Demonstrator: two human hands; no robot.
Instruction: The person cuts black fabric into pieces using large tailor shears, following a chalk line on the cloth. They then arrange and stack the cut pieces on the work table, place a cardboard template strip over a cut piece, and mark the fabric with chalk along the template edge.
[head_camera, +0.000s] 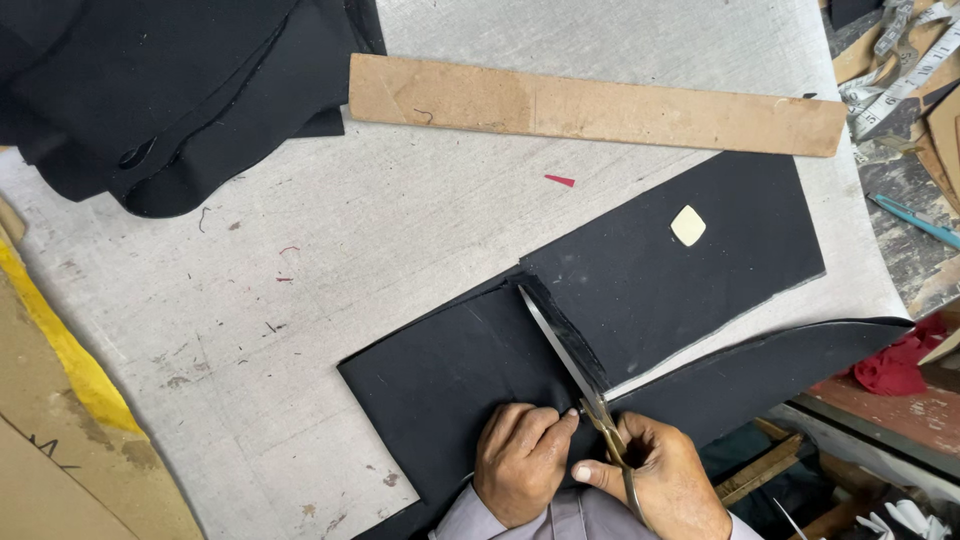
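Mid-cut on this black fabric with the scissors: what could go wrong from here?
The left hand presses the black fabric right beside the scissors held in the right hand; its fingertips could get nicked. The cut edge is lifting along the blade, so the layers may shift and the line may wander. The pale chalk piece lies loose on the fabric and could slide off if the cloth is tugged.

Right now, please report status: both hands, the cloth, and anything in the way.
Right hand shut on scissors, blades open in black cloth. Left hand pressing cloth flat. Pale chalk piece lying on cloth, off the cut line.
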